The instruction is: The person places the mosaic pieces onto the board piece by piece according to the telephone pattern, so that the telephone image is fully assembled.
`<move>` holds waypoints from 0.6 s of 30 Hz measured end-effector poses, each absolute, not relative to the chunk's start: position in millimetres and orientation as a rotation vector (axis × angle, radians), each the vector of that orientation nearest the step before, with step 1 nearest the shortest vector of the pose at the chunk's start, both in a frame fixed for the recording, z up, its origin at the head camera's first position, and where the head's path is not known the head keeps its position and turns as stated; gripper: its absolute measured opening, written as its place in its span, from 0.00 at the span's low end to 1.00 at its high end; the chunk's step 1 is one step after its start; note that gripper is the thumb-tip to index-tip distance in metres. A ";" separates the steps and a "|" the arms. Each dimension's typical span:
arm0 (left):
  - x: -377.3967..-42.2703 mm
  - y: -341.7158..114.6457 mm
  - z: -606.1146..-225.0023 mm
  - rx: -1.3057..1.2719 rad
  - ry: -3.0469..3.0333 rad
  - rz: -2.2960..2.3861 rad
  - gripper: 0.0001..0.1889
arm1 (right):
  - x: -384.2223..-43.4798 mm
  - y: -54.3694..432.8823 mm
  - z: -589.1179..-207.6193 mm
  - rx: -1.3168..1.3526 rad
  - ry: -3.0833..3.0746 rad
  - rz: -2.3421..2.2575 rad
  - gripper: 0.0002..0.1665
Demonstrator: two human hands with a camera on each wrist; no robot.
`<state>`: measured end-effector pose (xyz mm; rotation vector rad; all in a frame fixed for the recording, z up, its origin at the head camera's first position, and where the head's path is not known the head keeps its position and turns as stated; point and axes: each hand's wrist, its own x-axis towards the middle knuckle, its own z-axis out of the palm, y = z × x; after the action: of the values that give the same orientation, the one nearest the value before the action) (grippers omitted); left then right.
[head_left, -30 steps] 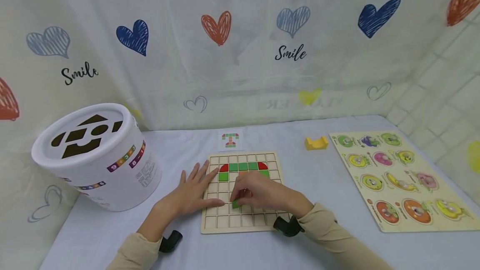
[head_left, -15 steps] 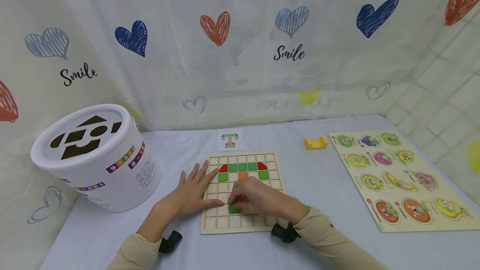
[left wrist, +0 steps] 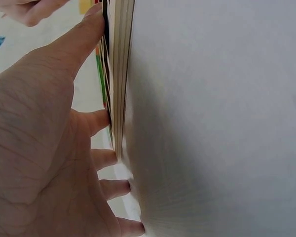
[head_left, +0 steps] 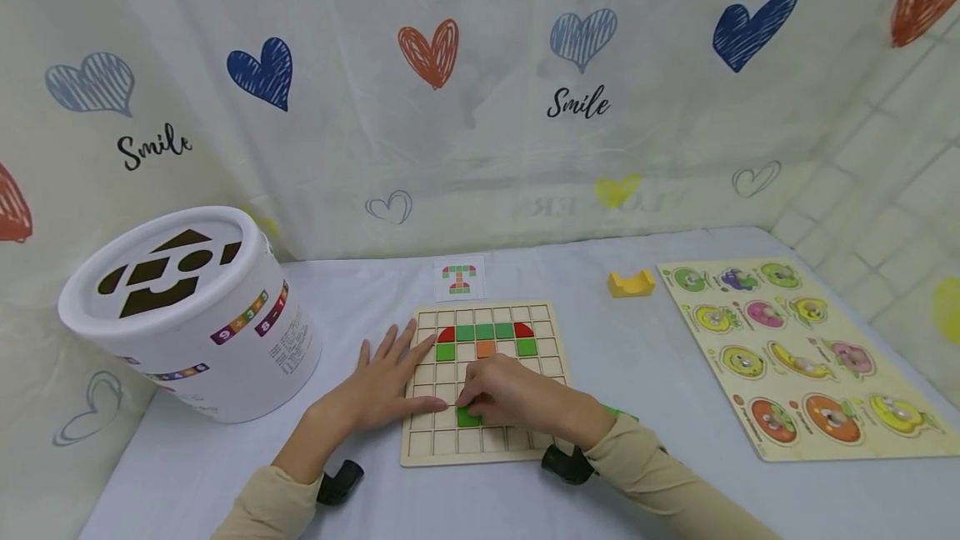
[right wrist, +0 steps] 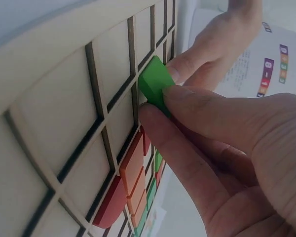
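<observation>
My right hand (head_left: 513, 394) pinches a green square tile (right wrist: 157, 81) between thumb and fingers at the wooden grid board (head_left: 435, 444). In the right wrist view the tile is tilted over a cell in a lower row. My left hand (head_left: 386, 382) lies with fingers spread at the board's left edge, the thumb on the board. Near the top of the grid lie red quarter-round tiles (head_left: 447, 335), green tiles (head_left: 485, 332) and an orange tile (head_left: 486, 349). The right wrist view shows more orange tiles (right wrist: 133, 165) below and a red curved tile (right wrist: 111, 203).
Behind the board lies a small pattern card (head_left: 460, 278). A large white tub (head_left: 300, 365) with a shape-cut lid stands left. To the right are a yellow notched block (head_left: 632, 284) and a fruit puzzle board (head_left: 757, 332). Something green (head_left: 624, 413) shows beside the right forearm.
My right hand has shifted slightly left with the green tile, uncovering the orange tile and the green tile at the right. My left hand stays in place.
</observation>
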<state>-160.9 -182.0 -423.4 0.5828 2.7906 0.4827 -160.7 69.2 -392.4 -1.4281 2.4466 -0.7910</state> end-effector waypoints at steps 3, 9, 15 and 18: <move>-161.3 -182.2 -424.3 0.581 2.794 0.476 0.53 | -160.0 67.1 -391.6 -1.432 2.466 -0.747 0.09; -161.9 -182.0 -425.0 0.581 2.795 0.470 0.54 | -156.0 63.8 -390.0 -1.432 2.532 -0.628 0.08; -161.7 -182.6 -425.4 0.584 2.796 0.476 0.54 | -152.4 60.7 -388.7 -1.509 2.580 -0.510 0.07; -161.7 -182.6 -425.6 0.586 2.796 0.479 0.53 | -152.0 59.2 -388.2 -1.542 2.598 -0.437 0.07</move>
<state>-161.7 -182.6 -425.6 0.5856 2.7960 0.4785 -152.0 59.2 -388.2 -1.5416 2.5983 -0.4370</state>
